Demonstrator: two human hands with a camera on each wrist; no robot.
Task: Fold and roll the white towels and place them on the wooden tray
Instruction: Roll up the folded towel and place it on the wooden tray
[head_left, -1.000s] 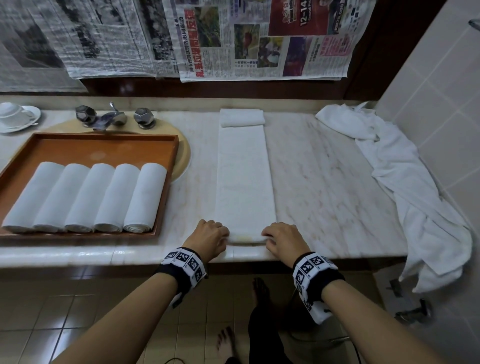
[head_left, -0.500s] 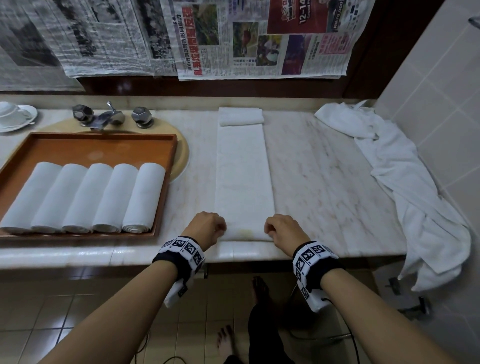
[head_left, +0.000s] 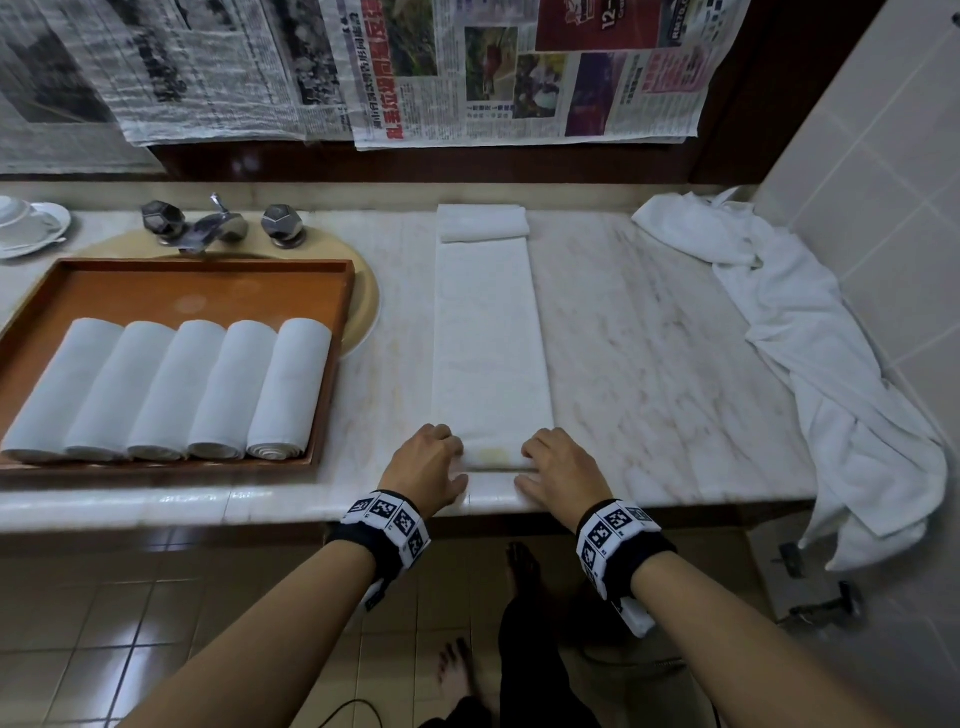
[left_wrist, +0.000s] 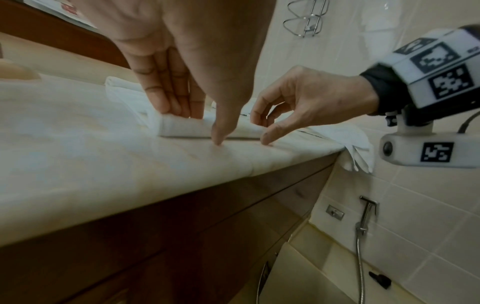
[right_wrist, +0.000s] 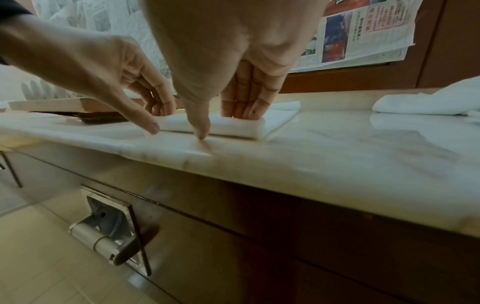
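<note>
Hands first: left hand and right hand rest at the two ends of a small roll formed at the near end of the long folded white towel strip; in the wrist views the straight fingers of the left hand press flat on top of the roll, its thumb tip on the pale marble counter just in front; the right hand's fingers lie likewise extended on the roll, thumb down on the counter; neither hand is closed around the cloth. Roll sits just behind the counter's front edge, with only a narrow bare margin before the drop; bare marble lies on both sides of the strip. Strip's long axis runs from the front edge straight toward the back wall, ending at a small fold at the far end; the roll's axis lies crosswise, left to right. Orange-brown wooden tray stands left of the strip, apart from it, carrying five rolled white towels side by side. Crumpled loose white towel drapes over the counter's right end beside the tiled wall.
</note>
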